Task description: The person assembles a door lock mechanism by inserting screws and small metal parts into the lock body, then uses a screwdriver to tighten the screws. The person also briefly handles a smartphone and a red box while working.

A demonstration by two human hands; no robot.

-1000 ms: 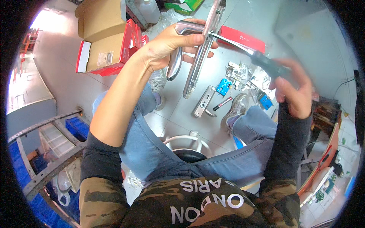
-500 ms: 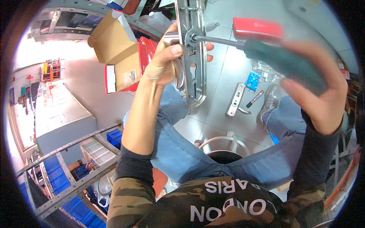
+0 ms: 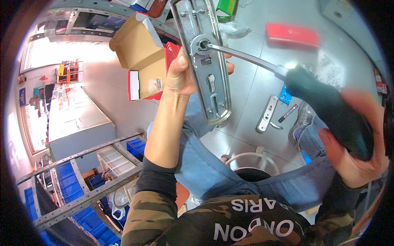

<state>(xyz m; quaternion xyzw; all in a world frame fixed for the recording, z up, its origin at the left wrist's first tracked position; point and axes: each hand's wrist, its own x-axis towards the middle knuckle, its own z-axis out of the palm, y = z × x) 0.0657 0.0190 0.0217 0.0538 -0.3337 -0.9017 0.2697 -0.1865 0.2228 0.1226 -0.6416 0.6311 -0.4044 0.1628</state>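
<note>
Grey tiled floor (image 3: 246, 94) carries everything here. On it: open cardboard box (image 3: 141, 61) with red box (image 3: 171, 53) just beside; flat red case (image 3: 292, 35) well apart, upper right; second metal door plate (image 3: 266, 114) — a marker pen (image 3: 288, 113) close by, small blue packet (image 3: 284, 95) near. Green box (image 3: 226, 8) at top edge.

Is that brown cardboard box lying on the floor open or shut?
Open. The brown cardboard box has its lid flap folded up and back, so the inside shows, with a small packet lying in it. Whether anything else is inside, I cannot tell.
</note>
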